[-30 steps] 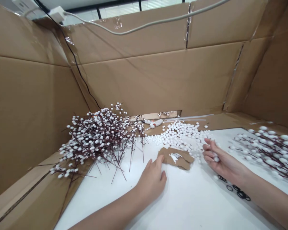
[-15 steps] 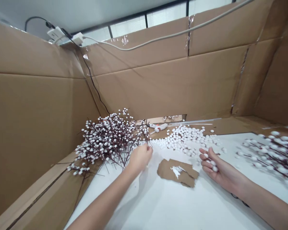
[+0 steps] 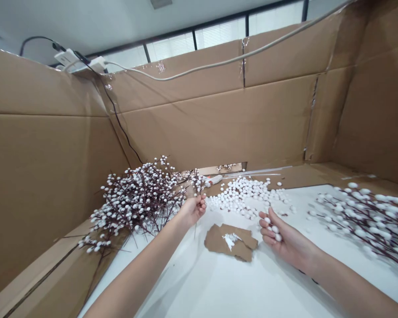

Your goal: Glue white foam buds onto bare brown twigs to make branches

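My left hand (image 3: 193,209) is closed on the stem of a small berry twig (image 3: 198,181), whose white-tipped top rises above the fingers. To its left lies a big heap of dark red branches with white berries (image 3: 135,194). My right hand (image 3: 280,234) is palm up, fingers curled round several loose white balls (image 3: 274,229). Between the hands a torn cardboard piece (image 3: 215,240) lies on the white board (image 3: 232,287), with a smear of white glue (image 3: 231,240) on it. Loose white balls (image 3: 245,192) are spread behind it.
A white glue gun (image 3: 213,180) lies at the back beside thin clear sticks (image 3: 258,173). More berry branches (image 3: 368,221) rest at the right. Cardboard walls (image 3: 192,128) surround the board, with a white cable (image 3: 185,73) along the top.
The view has shifted, moving the scene leftward. My left hand has turned, and the twig in it now stands upright. My right hand still holds the balls.
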A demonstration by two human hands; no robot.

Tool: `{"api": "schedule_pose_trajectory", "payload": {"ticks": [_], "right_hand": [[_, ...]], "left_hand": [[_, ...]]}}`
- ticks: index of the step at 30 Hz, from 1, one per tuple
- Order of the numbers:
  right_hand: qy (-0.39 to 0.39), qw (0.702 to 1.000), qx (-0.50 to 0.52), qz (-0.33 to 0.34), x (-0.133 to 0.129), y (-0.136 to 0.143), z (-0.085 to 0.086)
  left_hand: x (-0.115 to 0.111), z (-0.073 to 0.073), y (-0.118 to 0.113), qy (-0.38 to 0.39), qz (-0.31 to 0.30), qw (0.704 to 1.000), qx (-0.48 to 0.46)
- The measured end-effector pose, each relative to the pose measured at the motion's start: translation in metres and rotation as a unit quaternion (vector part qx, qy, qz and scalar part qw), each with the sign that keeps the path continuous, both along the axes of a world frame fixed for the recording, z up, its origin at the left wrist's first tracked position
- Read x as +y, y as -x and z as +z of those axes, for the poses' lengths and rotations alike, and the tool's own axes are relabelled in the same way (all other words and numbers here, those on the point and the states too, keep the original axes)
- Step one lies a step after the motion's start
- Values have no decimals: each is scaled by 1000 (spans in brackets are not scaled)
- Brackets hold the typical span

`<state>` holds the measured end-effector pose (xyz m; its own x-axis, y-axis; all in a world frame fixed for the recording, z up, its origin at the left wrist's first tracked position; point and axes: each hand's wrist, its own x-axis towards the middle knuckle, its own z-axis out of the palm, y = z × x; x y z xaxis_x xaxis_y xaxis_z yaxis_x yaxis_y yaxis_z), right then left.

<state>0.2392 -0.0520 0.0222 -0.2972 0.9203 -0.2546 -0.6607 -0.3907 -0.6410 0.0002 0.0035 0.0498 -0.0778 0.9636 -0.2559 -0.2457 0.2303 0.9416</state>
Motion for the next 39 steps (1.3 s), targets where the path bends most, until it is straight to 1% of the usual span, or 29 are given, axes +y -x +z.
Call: {"api": "schedule_pose_trajectory", "payload": {"ticks": [2, 3, 5, 6, 8, 9, 12, 13, 15, 18, 20, 22, 24, 26, 28, 30, 35, 39], "right_hand": [[-3, 1000, -15, 8, -1, 1, -1], [-8, 1000, -25, 12, -2, 1, -1], [-19, 999, -40, 17, -2, 1, -1], [-22, 999, -43, 16, -1, 0, -2], [-23, 999, -49, 10, 0, -1, -2], [-24, 998, -51, 8, 0, -1, -2], [-29, 998, -59, 5, 0, -2, -2], [-29, 998, -61, 5, 0, -1, -2], [-26, 997, -66, 7, -1, -1, -2], [-22, 997, -71, 8, 0, -1, -2], [-22, 997, -74, 7, 1, -2, -4], [-22, 997, -76, 7, 3, -3, -5], [-25, 997, -79, 9, 4, -4, -6], [-29, 996, -82, 12, 5, -4, -7], [-31, 996, -84, 15, 5, -5, -9], [-29, 996, -87, 16, 5, -5, -9], [-17, 995, -95, 11, 4, -5, -9], [-13, 995, -97, 7, 3, -4, -6]], "left_hand": [[-7, 8, 2, 6, 16, 995, 95], [-10, 13, 4, 10, 25, 988, 149], [-15, 24, 11, 15, 42, 967, 252], [-17, 29, 16, 17, 51, 951, 305], [-21, 41, 29, 8, 64, 909, 412], [-23, 46, 36, 6, 73, 881, 467], [-30, 61, 58, 5, 95, 782, 617], [-31, 66, 64, 8, 93, 751, 654], [-34, 75, 73, 25, 72, 700, 710], [-35, 88, 79, 50, 31, 644, 763], [-36, 98, 81, 53, 12, 613, 788], [-38, 109, 84, 40, 1, 588, 808], [-40, 119, 89, 24, 4, 567, 823], [-43, 127, 96, 10, 27, 545, 838], [-47, 129, 102, 6, 51, 526, 849], [-49, 127, 108, 14, 65, 517, 854], [-55, 121, 116, 8, 84, 512, 855], [-59, 125, 122, 0, 126, 531, 838]]}}
